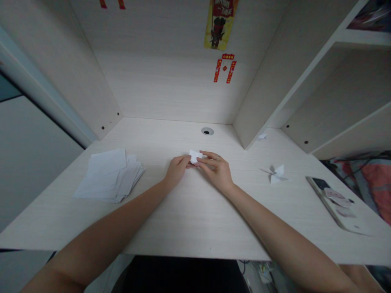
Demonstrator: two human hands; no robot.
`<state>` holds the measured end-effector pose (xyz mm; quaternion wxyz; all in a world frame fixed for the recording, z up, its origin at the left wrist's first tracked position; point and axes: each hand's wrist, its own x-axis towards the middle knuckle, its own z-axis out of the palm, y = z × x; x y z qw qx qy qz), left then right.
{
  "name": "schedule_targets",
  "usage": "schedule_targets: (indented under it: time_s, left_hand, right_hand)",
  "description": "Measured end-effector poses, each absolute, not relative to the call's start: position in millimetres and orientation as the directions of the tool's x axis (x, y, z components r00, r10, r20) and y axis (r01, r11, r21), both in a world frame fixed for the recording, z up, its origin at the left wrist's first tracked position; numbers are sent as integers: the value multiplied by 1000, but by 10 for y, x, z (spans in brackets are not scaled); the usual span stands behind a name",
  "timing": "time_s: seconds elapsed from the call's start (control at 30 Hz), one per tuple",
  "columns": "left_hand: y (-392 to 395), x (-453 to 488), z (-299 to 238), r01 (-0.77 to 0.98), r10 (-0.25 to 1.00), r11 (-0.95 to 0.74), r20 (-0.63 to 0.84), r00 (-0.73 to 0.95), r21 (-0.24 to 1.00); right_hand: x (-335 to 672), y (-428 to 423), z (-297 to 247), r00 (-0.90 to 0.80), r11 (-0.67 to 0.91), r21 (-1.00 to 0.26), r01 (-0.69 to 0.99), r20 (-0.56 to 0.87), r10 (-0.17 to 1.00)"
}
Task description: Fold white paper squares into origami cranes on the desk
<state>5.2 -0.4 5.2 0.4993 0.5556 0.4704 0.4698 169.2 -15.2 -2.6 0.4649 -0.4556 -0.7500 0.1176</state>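
Note:
A small folded piece of white paper (194, 155) is held between my two hands, just above or on the middle of the pale desk. My left hand (178, 167) pinches its left side, thumb on top. From the right, my right hand (216, 167) grips the other side with thumb and fingers, and a ring shows on one finger. The lower part of the paper is hidden by the fingertips. To the right of my hands lies a folded paper crane (276, 174). A stack of loose white paper sheets (106, 175) rests on the left of the desk.
A phone in a pale case (339, 205) lies at the right. Behind the hands, a round cable hole (207, 131) opens in the desk (171, 228). A vertical divider panel (269, 81) stands at the back right. Red cloth and cables (372, 183) sit beyond the right edge.

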Motion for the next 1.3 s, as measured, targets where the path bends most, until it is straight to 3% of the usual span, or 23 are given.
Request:
schedule_targets:
  time_s: [0.3,0.6,0.7,1.07,1.3]
  left_hand:
    - [-3,52,22,50,991,-49,42,125,998]
    - [-15,75,26,17,992,-8,6,127,1000]
    - [0,76,-4,36,991,-17,12,137,999]
    - [-2,49,-22,13,964,-175,169,203,984]
    - [6,52,-10,-56,968,-147,155,195,988]
  right_hand:
    - [1683,-159,-37,-161,566,-553,612,613,773]
    - [1722,-187,81,-365,627,-178,758,680,635]
    - [1734,-182,93,-424,642,-129,756,651,630]
    - [1665,-176,26,-261,616,-450,647,628,733]
    - [1665,-178,63,-251,647,-515,562,640,727]
